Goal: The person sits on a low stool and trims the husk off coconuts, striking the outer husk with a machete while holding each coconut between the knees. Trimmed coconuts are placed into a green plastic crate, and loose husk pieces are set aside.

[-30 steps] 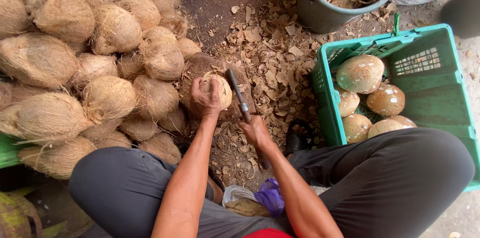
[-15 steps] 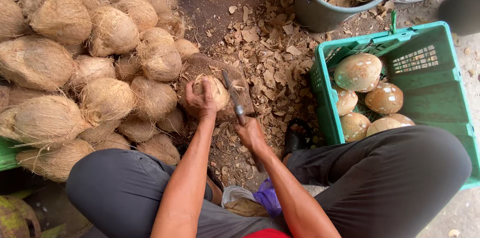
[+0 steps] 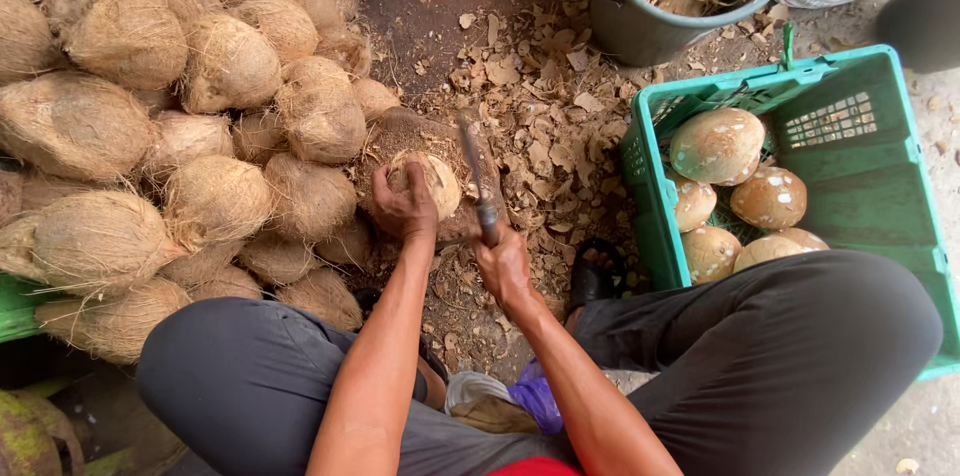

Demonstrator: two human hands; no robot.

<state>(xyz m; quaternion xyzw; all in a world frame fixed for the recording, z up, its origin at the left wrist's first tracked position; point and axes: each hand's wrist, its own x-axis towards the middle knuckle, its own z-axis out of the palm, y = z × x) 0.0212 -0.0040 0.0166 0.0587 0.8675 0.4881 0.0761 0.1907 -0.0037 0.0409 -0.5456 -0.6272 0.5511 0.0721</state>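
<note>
My left hand (image 3: pixel 403 209) grips a partly peeled coconut (image 3: pixel 432 179) and holds it down on a worn wooden chopping block (image 3: pixel 405 131) in front of me. My right hand (image 3: pixel 500 258) is closed on the handle of a long knife (image 3: pixel 478 176). Its blade lies just right of the coconut, pointing away from me, close to the shell. My knees frame both hands, left and right.
A big pile of husked brown coconuts (image 3: pixel 150 126) fills the left side. On the right a green plastic crate (image 3: pixel 850 151) holds several peeled coconuts (image 3: pixel 718 144). A grey bucket (image 3: pixel 650 21) of husk scraps stands behind it. Shell chips (image 3: pixel 545 106) litter the ground.
The knife has come down from a raised, angled position to lie close alongside the coconut. My left hand has shifted its grip a little on the coconut.
</note>
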